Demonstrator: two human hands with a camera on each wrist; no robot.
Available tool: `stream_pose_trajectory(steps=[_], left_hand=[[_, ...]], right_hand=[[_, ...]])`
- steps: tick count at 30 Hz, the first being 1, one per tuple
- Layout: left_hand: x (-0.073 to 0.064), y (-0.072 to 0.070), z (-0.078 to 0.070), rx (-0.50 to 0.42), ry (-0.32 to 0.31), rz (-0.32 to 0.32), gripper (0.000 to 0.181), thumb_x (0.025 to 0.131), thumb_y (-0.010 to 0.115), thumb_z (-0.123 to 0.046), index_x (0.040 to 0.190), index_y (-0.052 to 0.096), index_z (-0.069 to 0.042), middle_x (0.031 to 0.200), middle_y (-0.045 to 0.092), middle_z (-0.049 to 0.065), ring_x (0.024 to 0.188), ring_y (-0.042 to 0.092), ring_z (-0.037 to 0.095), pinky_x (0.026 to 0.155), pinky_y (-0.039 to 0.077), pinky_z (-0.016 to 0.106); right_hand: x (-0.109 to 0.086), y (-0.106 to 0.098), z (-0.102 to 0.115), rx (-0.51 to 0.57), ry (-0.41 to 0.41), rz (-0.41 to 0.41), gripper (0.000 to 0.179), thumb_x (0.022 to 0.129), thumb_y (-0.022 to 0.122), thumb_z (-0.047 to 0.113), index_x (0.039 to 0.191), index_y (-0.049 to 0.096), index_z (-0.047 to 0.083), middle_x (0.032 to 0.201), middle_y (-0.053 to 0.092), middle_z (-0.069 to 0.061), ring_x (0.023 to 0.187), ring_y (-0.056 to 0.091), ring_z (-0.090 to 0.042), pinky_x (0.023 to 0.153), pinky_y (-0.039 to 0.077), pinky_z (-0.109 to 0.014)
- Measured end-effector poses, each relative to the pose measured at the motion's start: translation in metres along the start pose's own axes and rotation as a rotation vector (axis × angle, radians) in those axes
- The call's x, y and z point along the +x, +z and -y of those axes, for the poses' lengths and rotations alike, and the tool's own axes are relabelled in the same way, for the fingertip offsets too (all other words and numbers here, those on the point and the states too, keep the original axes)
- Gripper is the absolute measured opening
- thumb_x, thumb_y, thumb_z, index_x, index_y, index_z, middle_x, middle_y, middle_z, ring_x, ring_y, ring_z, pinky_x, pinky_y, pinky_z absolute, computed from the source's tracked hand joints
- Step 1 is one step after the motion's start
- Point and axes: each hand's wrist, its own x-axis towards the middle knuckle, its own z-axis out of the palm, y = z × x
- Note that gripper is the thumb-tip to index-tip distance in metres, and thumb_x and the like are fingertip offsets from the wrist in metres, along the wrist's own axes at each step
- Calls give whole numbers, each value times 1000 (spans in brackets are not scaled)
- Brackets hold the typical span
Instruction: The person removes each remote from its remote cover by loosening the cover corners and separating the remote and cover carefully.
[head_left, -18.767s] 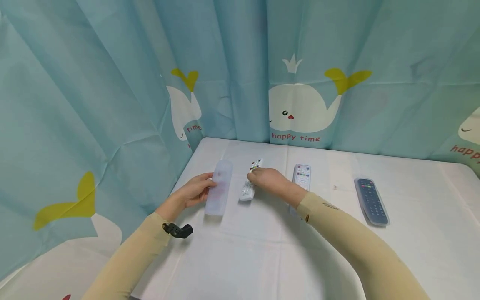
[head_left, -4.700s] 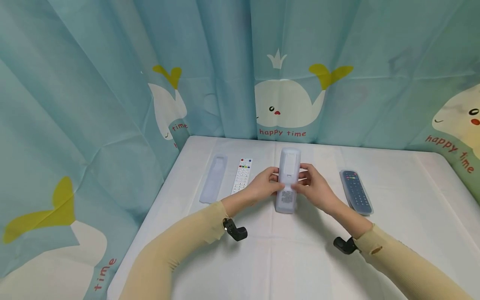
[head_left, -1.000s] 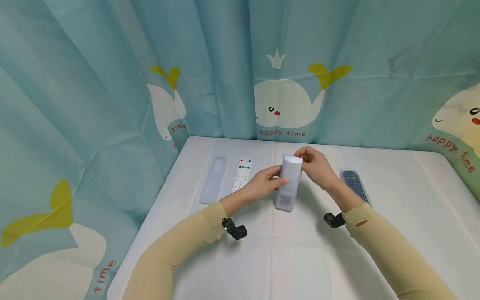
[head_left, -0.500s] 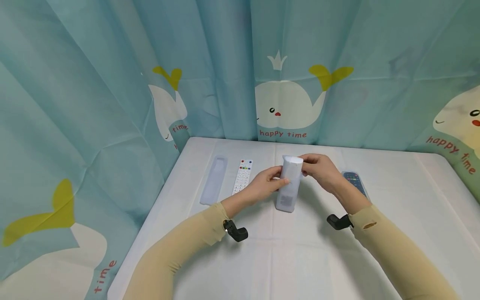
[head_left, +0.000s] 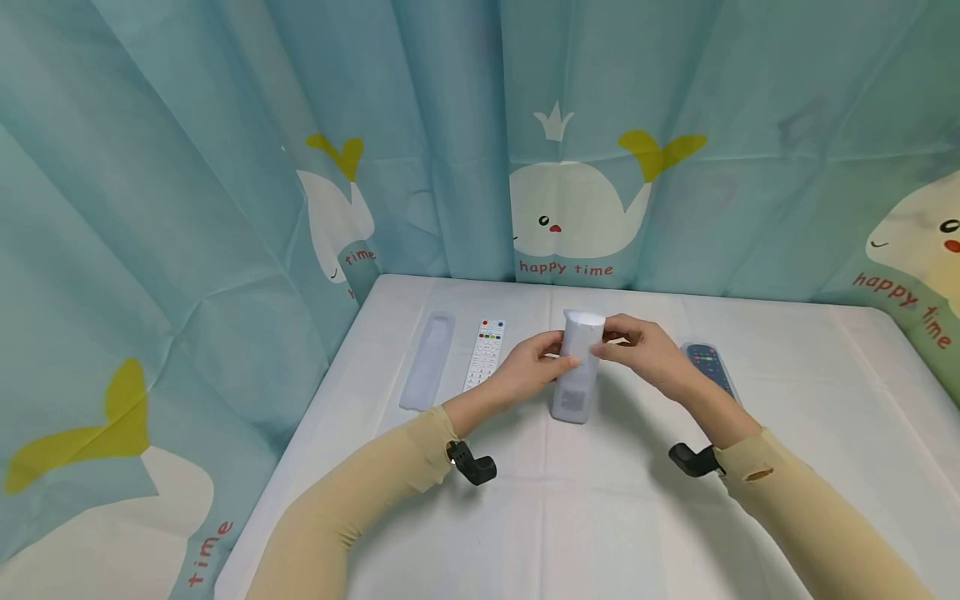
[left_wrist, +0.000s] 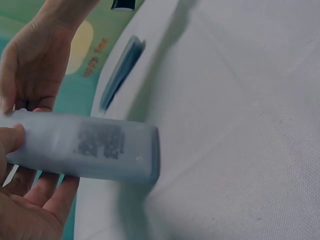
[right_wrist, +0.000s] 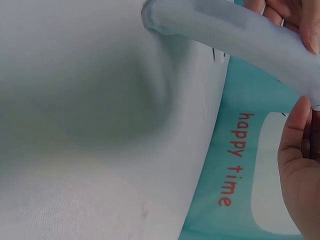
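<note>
Counter (head_left: 810, 467): bright and even, lit from overhead in the head view; dim and greyish in both wrist views.
Shadows (head_left: 693, 525): soft-edged below the sleeves (head_left: 375, 475), one broad smudge in the right wrist view.
Held remote (head_left: 576, 387): top end nearly white with light.
Dark remote (left_wrist: 121, 75): blurred, left wrist view.

Red "happy time" lettering (head_left: 566, 268), repeated, on blue curtain (head_left: 442, 117)

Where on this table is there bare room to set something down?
Bare: the white tabletop between left sleeve and right sleeve, and right of the navy remote. Crowded: around the translucent cover, white remote and held, covered remote.
</note>
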Motion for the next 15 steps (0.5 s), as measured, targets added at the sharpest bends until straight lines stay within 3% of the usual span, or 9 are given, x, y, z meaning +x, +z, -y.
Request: stream_pose_trajectory(steps=[3, 9, 15], left_hand=[[-1, 0, -2, 12, -1, -3, 52, 101, 69, -30, 148, 53, -14, 122, 65, -2, 106, 66, 12, 91, 55, 34], [-1, -3, -7, 4, -21, 0, 51, 100, 69, -31, 146, 55, -13, 128, 64, 0, 110, 64, 14, 92, 55, 34], [-2, -7, -16, -41, -47, -21, 48, 101, 62, -46, 133, 65, -10, 126, 66, -2, 113, 63, 13, 93, 56, 35]], right_hand=[[-1, 2, 2, -64, -6, -18, 42, 96, 75, 35, 128, 68, 9, 125, 63, -7, 115, 58, -23, 94, 51, -44], [-3, 4, 1, -101, -25, -36, 41, 96, 75, 34, 127, 69, 8, 123, 64, -7, 113, 59, -23, 92, 53, -40], [-3, 5, -3, -93, -32, -38, 42, 96, 74, 33, 127, 68, 7, 122, 65, -8, 111, 60, -24, 88, 54, -36]])
